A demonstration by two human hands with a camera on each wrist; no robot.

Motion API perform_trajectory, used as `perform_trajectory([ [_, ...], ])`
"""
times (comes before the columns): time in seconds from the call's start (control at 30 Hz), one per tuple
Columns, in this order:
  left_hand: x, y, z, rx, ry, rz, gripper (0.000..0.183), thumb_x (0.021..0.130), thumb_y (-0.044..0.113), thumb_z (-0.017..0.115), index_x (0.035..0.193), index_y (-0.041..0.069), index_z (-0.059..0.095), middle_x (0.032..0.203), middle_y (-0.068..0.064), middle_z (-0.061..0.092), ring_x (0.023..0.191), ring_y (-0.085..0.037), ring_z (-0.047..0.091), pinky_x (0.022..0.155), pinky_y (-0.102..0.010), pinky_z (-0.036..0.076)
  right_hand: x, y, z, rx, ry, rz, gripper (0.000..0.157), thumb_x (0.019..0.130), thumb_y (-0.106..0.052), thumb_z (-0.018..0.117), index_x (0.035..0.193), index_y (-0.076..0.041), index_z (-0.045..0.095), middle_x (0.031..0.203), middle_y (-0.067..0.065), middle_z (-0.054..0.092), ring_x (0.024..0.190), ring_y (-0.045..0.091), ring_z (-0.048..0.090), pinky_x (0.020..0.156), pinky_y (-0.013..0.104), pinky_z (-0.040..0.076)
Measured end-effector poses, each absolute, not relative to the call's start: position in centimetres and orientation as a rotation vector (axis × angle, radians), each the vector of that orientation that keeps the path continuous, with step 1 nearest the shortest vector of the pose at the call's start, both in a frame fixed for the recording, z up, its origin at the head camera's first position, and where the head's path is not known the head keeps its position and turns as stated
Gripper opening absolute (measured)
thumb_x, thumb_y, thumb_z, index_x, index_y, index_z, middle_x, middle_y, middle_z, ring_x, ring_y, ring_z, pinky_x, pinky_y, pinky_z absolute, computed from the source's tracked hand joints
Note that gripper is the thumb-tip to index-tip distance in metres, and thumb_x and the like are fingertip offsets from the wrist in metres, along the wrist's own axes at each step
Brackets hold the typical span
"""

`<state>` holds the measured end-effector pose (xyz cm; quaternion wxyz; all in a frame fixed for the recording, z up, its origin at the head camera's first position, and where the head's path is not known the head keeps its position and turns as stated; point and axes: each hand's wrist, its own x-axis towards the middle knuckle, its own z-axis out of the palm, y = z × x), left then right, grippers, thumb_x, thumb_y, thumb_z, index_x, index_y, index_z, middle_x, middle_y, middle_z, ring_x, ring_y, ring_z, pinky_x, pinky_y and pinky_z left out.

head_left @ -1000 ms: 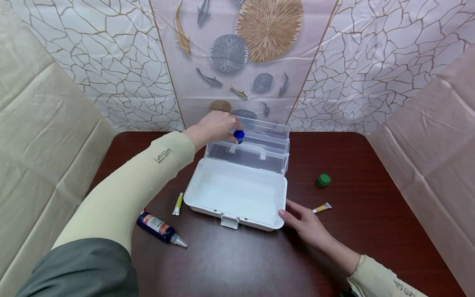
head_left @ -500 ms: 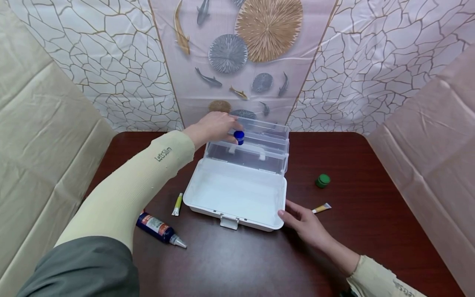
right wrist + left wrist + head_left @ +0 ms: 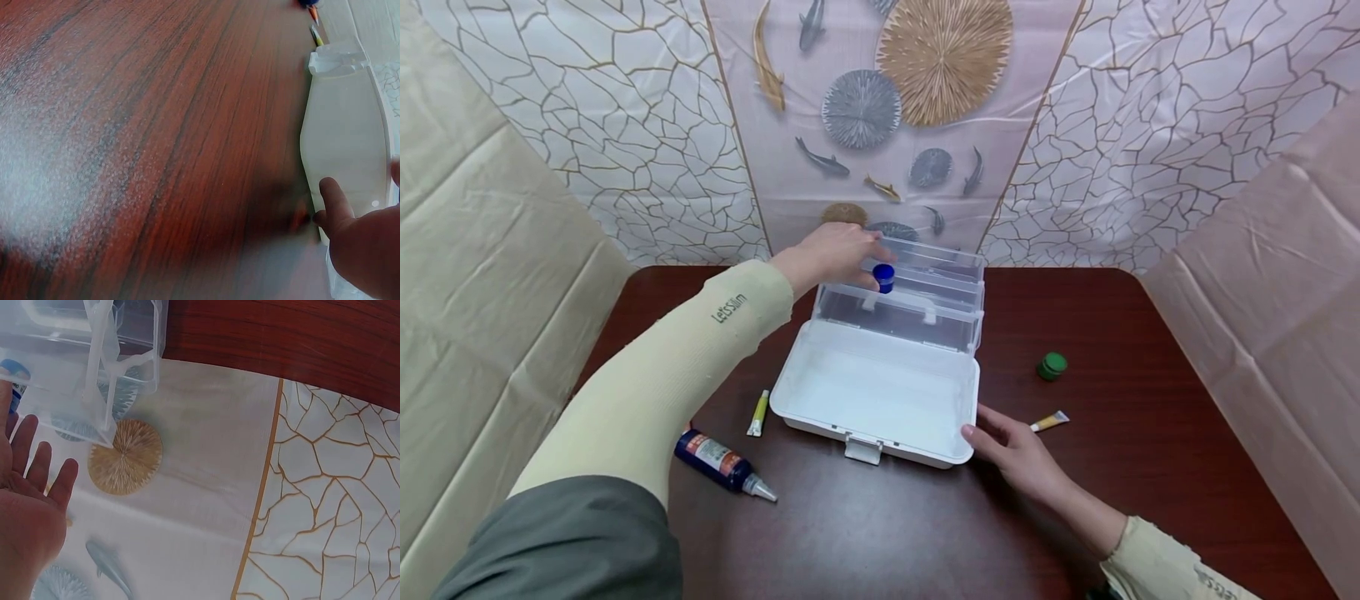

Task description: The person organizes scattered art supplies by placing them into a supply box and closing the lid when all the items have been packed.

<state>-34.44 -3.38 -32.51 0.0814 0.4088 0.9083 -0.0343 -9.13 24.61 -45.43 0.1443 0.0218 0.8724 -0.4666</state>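
In the head view, a white storage box (image 3: 880, 392) stands with its clear tiered trays (image 3: 955, 325) raised at the back. A small blue paint jar (image 3: 883, 278) sits in one of those trays. Around it hovers my left hand (image 3: 835, 254), thumb and fingers spread, with a gap above the lid. The left wrist view shows those fingers (image 3: 40, 465) loosely extended, the jar (image 3: 14, 378) partly cut off at the edge. My right hand (image 3: 1018, 454) holds the box's front right corner, thumb at the rim. In the right wrist view the thumb (image 3: 335, 199) presses the white wall.
A green paint jar (image 3: 1052, 365) and a yellowish paint tube (image 3: 1050, 421) lie right of the box. On the left are a yellow-green tube (image 3: 759, 413) and a dark blue bottle (image 3: 718, 460) with a nozzle. A patterned cloth (image 3: 865, 183) hangs behind the table.
My left fingers have lifted slightly off the blue jar, which stays in the tray. The right hand and the box remain in place.
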Motion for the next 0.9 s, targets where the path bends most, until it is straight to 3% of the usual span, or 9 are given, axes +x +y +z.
perform_trajectory([
  [0.23, -34.0, -5.0, -31.1, 1.194, 2.735, -0.071, 0.064, 0.099, 0.046, 0.076, 0.157, 0.028, 0.056, 0.169, -0.015, 0.04, 0.151, -0.035, 0.046, 0.119, -0.054, 0.044, -9.1, 24.6, -45.7, 0.046, 2.522, -1.339, 0.07, 0.108, -0.042, 0.064, 0.161, 0.0, 0.044, 0.159, 0.023, 0.052, 0.145, 0.036, 0.051, 0.117, 0.054, 0.045],
  [0.4, -33.1, -6.8, -30.0, 1.183, 2.754, -0.071, 0.063, 0.099, 0.043, 0.076, 0.157, 0.026, 0.057, 0.168, -0.011, 0.043, 0.153, -0.034, 0.044, 0.114, -0.054, 0.047, -9.2, 24.6, -45.7, 0.039, 2.515, -1.342, 0.071, 0.108, -0.043, 0.064, 0.162, -0.001, 0.043, 0.159, 0.022, 0.051, 0.145, 0.036, 0.052, 0.116, 0.054, 0.046],
  [0.63, -31.6, -10.3, -29.7, 1.193, 2.802, -0.101, 0.062, 0.1, 0.044, 0.075, 0.155, 0.022, 0.059, 0.163, -0.01, 0.051, 0.147, -0.037, 0.051, 0.101, -0.057, 0.055, -9.2, 24.6, -45.5, 0.033, 2.515, -1.337, 0.071, 0.109, -0.042, 0.064, 0.162, 0.0, 0.042, 0.16, 0.023, 0.05, 0.146, 0.038, 0.05, 0.116, 0.054, 0.046],
  [0.77, -30.9, -12.5, -30.0, 1.179, 2.807, -0.1, 0.062, 0.099, 0.045, 0.076, 0.154, 0.022, 0.06, 0.162, -0.015, 0.05, 0.145, -0.04, 0.053, 0.107, -0.061, 0.051, -9.2, 24.6, -45.5, 0.032, 2.506, -1.343, 0.072, 0.109, -0.042, 0.063, 0.162, 0.001, 0.041, 0.16, 0.024, 0.05, 0.147, 0.038, 0.049, 0.116, 0.054, 0.046],
  [0.9, -30.2, -14.4, -30.6, 1.139, 2.828, -0.073, 0.065, 0.096, 0.044, 0.079, 0.155, 0.023, 0.06, 0.161, -0.015, 0.051, 0.143, -0.041, 0.055, 0.104, -0.061, 0.053, -9.2, 24.6, -45.5, 0.026, 2.513, -1.341, 0.071, 0.109, -0.042, 0.063, 0.162, 0.001, 0.041, 0.16, 0.024, 0.05, 0.147, 0.037, 0.049, 0.117, 0.054, 0.045],
])
